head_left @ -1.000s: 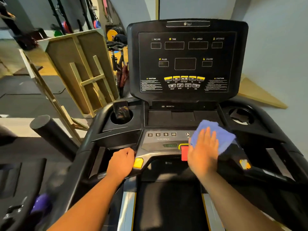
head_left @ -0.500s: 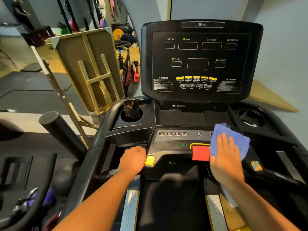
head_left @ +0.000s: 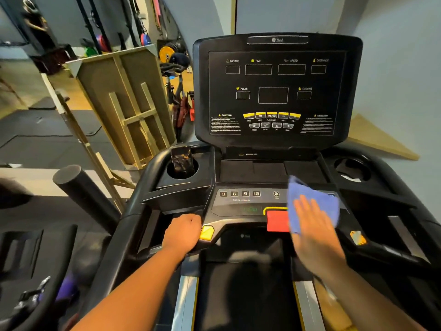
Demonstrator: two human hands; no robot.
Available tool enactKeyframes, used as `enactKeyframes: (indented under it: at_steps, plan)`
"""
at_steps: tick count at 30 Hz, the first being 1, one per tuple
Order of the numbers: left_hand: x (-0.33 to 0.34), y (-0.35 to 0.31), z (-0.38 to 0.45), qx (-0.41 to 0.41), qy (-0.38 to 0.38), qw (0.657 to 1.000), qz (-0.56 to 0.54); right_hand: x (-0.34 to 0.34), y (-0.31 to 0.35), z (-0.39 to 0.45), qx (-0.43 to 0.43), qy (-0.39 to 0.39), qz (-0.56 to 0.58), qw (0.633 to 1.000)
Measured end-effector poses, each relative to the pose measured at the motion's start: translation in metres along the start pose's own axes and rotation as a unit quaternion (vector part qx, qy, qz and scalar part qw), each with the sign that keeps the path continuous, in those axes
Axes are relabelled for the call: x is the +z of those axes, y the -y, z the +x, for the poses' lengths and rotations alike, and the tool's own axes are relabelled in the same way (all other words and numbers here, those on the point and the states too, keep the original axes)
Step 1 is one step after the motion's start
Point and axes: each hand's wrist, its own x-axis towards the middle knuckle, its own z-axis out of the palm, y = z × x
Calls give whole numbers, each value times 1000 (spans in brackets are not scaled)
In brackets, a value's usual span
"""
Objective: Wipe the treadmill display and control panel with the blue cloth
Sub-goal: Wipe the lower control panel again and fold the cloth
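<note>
The crumpled blue cloth (head_left: 315,201) lies flat under my right hand (head_left: 312,230), on the control panel (head_left: 241,206) just right of the red stop tab. The dark, unlit treadmill display (head_left: 276,91) stands tilted above my fingers.

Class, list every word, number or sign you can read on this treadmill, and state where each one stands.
"INCLINE", "TIME", "SPEED", "DISTANCE": top row of the black upright display panel.
"PULSE", "CALORIE": its middle row.
"CAUTION": twice, lower left and lower right corners.
"3", "6", "9", "12": keys on the grey lower control panel.
Fine print, yellow button captions and the top logo: too small or blurred.
</note>
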Motion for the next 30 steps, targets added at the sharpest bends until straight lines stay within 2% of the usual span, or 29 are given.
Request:
enactKeyframes:
  at_steps: [2,4,5,9,10,12,14,17,19,21,23,24,26,28,30]
  plan:
    - [0,-1,0,-4,0,1000,-6,-5,6,4,87,13,-16,996]
    - [0,-1,0,-12,0,1000,-14,-6,44,18,120,-7,-15,993]
    - [0,-1,0,-14,-1,1000,-18,-7,69,25,98,-26,-14,995]
    - [-1,-3,-2,-17,0,1000,-13,-16,145,39,-100,87,-51,990]
    - [-1,-3,-2,-15,-1,1000,-12,-19,145,37,-156,103,-50,981]
    - [-1,-4,-3,-10,-3,1000,-9,-17,125,24,-255,74,-23,964]
    - [-1,-3,-2,-4,0,1000,5,-11,86,14,-284,42,-24,958]
    - [0,-2,0,0,4,1000,20,-2,16,7,-192,-5,9,981]
    - [1,-2,1,-2,0,1000,17,-6,-4,8,-47,-53,26,997]
    - [1,-2,0,-3,-6,1000,13,-10,16,19,89,-56,9,994]
    - [2,-2,1,-2,-10,1000,5,-5,60,29,111,-62,16,992]
    - [2,-1,1,-2,-10,1000,1,-1,82,34,82,-68,23,994]
    - [3,-1,2,-1,-6,1000,3,8,112,35,-38,-56,7,998]
    - [4,0,3,2,-4,1000,13,9,113,27,-179,-27,-18,983]
    - [4,0,5,3,-4,1000,17,1,88,17,-277,-22,-24,960]
